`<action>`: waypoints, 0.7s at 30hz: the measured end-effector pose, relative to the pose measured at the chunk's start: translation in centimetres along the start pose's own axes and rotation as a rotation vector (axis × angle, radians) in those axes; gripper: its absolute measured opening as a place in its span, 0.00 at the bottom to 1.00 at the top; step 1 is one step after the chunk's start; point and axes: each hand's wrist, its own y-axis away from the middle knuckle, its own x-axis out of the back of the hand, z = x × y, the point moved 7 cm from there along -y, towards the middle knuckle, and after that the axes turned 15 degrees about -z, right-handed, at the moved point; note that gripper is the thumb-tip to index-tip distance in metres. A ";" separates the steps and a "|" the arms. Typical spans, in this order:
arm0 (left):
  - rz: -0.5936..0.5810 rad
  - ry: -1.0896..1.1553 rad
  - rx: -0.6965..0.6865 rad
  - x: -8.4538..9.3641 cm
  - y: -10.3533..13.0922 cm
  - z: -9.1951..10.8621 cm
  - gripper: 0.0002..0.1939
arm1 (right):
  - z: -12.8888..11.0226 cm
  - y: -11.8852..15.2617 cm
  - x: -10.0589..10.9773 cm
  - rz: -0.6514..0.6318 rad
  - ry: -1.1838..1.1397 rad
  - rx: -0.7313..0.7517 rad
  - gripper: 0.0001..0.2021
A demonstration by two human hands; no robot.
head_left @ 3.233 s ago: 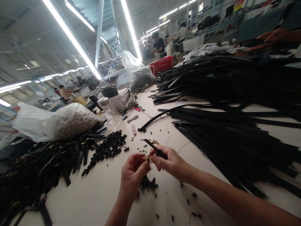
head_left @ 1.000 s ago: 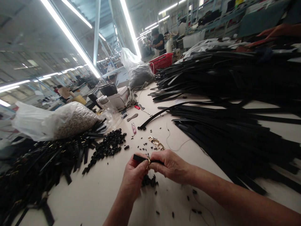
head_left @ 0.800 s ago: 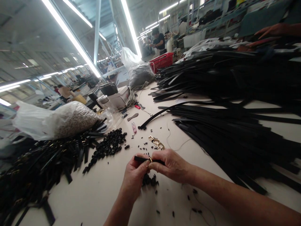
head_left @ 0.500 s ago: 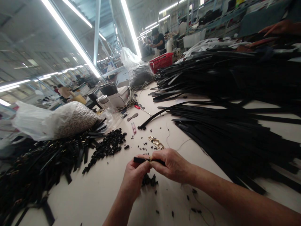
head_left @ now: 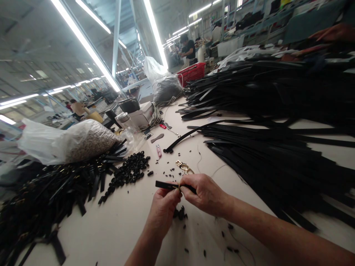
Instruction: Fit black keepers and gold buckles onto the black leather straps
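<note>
A short black strap [head_left: 164, 184] lies across both hands, with a small gold-coloured piece [head_left: 178, 186] at the point where my fingers meet. My left hand [head_left: 165, 202] pinches the strap from below and left, and its free end sticks out past the fingers. From the right, my right hand [head_left: 202, 192] grips the strap's other part, its fingertips against the left thumb. Just beyond the hands lie gold buckles [head_left: 184, 167]. Small black loops [head_left: 181, 213] are on the table beneath the hands, partly hidden by them.
Black loops [head_left: 133, 168] are heaped left of centre, beside piled finished-looking straps [head_left: 66, 192]. Long black strips [head_left: 266, 159] cover the right side. Pink snips [head_left: 158, 150], a clear jar [head_left: 124, 120], plastic bags [head_left: 69, 142] and a red basket [head_left: 192, 73] stand farther back. Another person's hand [head_left: 331, 32] shows at upper right.
My left hand has shifted slightly right and down along the strap, and more of the strap's left end shows. The right hand has barely moved.
</note>
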 end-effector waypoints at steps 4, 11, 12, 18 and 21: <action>-0.010 -0.013 0.027 -0.5 0.1 0.0 0.14 | 0.2 0.1 0.2 -0.027 -0.058 0.027 0.09; -0.003 -0.231 -0.011 1.3 0.4 1.1 0.15 | 0.6 0.0 0.4 -0.020 -0.017 0.005 0.10; -0.001 -0.255 -0.016 1.5 0.4 1.3 0.15 | 0.6 0.0 0.4 -0.015 -0.004 0.004 0.09; -0.022 -0.273 -0.016 1.2 0.4 1.5 0.15 | 0.6 -0.2 0.3 -0.038 0.021 0.010 0.11; -0.031 -0.280 -0.010 1.0 0.4 1.4 0.15 | 0.4 -0.2 0.4 -0.043 0.047 0.027 0.10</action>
